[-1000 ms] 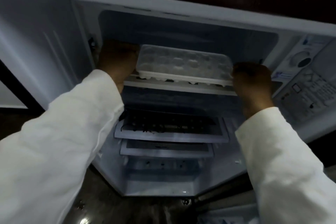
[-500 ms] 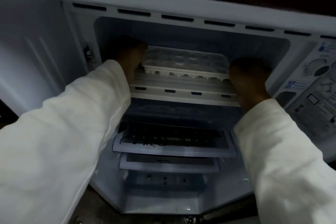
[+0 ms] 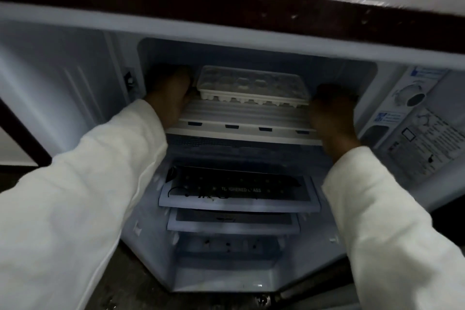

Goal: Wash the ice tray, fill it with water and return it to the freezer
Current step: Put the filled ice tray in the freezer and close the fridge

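Ice tray (image 3: 251, 88) sits on freezer shelf (image 3: 241, 118), task nearly done; left hand (image 3: 171, 93) at its 9 o'clock, right hand (image 3: 332, 111) at 3, grips unreadable.

1. The ice tray (image 3: 251, 88) lay inside the freezer compartment (image 3: 251, 55), on its floor (image 3: 241, 117), set back from the front edge with its long side running left to right.
2. The left hand (image 3: 171, 93) was just beside the tray's left end and the right hand (image 3: 332, 108) just beside its right end; whether either touched it could not be told.
3. Below the compartment, the upper shelf (image 3: 239, 201) sat above the lower shelf (image 3: 234, 226).
4. The dial (image 3: 410, 95) was to the right of the compartment, with the label sheet (image 3: 425, 143) below it.
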